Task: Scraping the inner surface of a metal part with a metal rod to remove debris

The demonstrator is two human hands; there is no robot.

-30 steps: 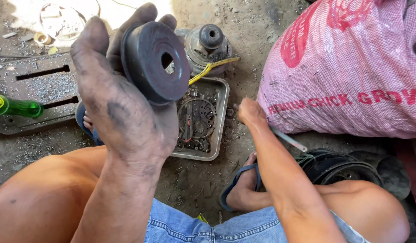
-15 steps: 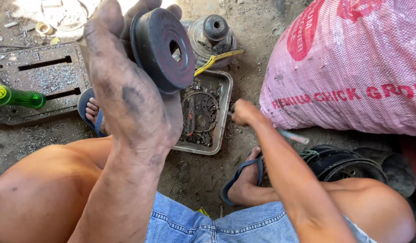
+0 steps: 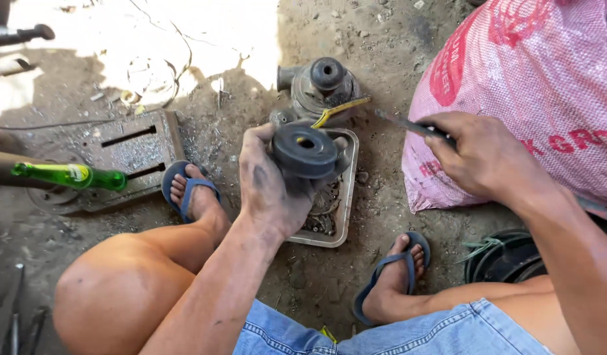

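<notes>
Left hand, soiled with grease, is closed around a dark round pulley-like part with a centre bore, fingers wrapped behind it and thumb at its near edge. Part is held above a shallow metal tray resting on the dirt floor; the tray contains dark greasy parts, too indistinct to identify. Right hand is clenched around the handle of a slim tool with a metal shaft, the tip directed toward the held part and not touching it. Just beyond the tray stands a grey pump housing, with a yellow strip lying against it. Pink woven sack lies behind the right hand. Green glass bottle lies at far left over a slotted metal plate. Both feet wear blue flip-flops.
</notes>
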